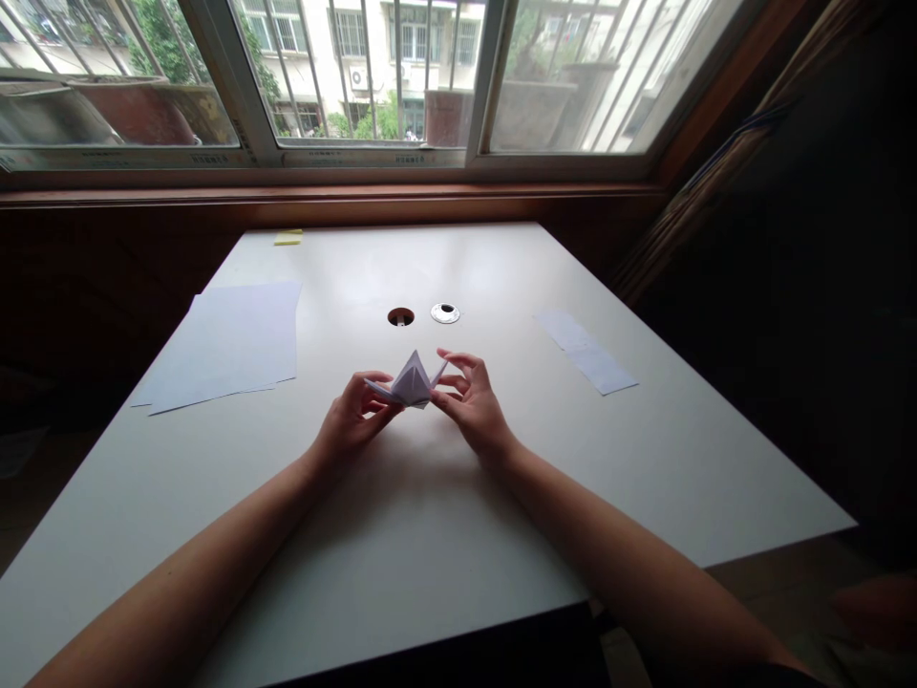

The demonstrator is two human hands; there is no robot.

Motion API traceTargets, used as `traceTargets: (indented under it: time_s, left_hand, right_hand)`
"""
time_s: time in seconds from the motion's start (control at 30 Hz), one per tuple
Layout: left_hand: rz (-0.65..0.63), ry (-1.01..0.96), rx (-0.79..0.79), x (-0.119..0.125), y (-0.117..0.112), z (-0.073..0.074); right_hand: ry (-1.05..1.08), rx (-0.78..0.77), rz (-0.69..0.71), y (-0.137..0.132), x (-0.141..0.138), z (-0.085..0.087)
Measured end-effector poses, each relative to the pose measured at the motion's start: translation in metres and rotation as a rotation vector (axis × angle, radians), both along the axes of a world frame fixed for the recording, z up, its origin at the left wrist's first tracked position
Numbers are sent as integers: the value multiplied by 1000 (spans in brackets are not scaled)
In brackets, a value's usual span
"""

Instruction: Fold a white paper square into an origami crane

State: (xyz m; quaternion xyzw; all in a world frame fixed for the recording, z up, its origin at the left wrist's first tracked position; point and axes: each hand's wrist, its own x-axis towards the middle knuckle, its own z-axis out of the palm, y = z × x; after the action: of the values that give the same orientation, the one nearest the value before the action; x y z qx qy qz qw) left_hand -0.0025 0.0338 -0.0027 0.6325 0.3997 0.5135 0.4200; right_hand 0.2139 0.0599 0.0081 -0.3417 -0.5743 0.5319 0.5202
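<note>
Between my two hands is a small folded white paper crane (414, 382), held just above the table. Its middle rises to a point, and a narrow pointed part sticks out to each side. My left hand (356, 409) pinches the left side of the paper between thumb and fingers. On the other side, my right hand (469, 397) grips the right part, thumb low near the body and index finger at the raised tip. Fingers hide some of the lower folds.
The white table (444, 545) carries a stack of paper sheets (229, 344) at left and paper strips (588, 354) at right. Yellow sticky notes (288, 237) lie at the far edge. Beyond my hands are a round cable hole (401, 316) and its metal cover (445, 313).
</note>
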Motion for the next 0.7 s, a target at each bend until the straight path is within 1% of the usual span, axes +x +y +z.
traceTargets:
  time_s: [0.07, 0.17, 0.3, 0.4, 0.5, 0.6, 0.7]
  left_hand:
    - [37, 51, 12, -1, -1, 3]
    - [42, 79, -18, 0, -3, 8]
    - [31, 28, -61, 0, -4, 11]
    - [13, -12, -59, 1, -4, 10]
    - [-12, -25, -42, 2, -4, 10]
    - [-31, -33, -7, 5, -6, 12]
    - [-29, 3, 45, 6, -8, 17]
  right_hand:
    - [11, 24, 11, -1, 0, 3]
    - [-6, 59, 16, -2, -1, 5]
    - [-19, 97, 25, -3, -2, 3]
    - [-25, 128, 80, -3, -2, 0]
    - [-85, 136, 113, -5, -3, -1]
    - [-136, 140, 73, -7, -3, 0]
    - [-155, 160, 26, -10, -4, 3]
